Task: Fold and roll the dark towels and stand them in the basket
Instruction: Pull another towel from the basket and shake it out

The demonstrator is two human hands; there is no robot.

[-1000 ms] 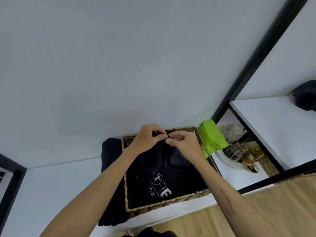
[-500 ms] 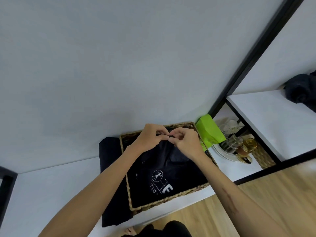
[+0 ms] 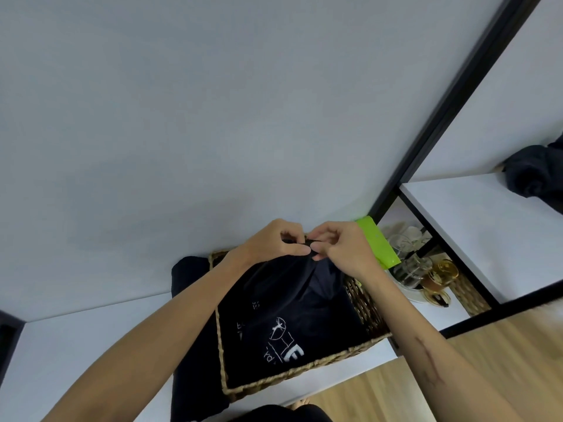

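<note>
A woven basket point(image 3: 304, 370) stands on the white shelf, low in the middle of the head view. A dark cloth with white print point(image 3: 283, 318) fills it. My left hand point(image 3: 274, 242) and my right hand point(image 3: 344, 245) meet above the basket's far edge and both pinch the cloth's top edge, which is drawn up into a peak. A second dark folded towel point(image 3: 192, 330) lies flat on the shelf just left of the basket. Another dark towel point(image 3: 536, 172) is bunched on the upper shelf at the far right.
A bright green box point(image 3: 377, 242) leans right behind my right hand. Right of the basket, a tray point(image 3: 417, 295) holds glass jars and an amber bottle. A black frame post point(image 3: 457, 99) runs diagonally up the wall. Wooden floor lies below the shelf.
Both hands have risen a little, lifting the cloth's edge higher above the basket. The view has shifted, so the basket sits lower and more to the left.
</note>
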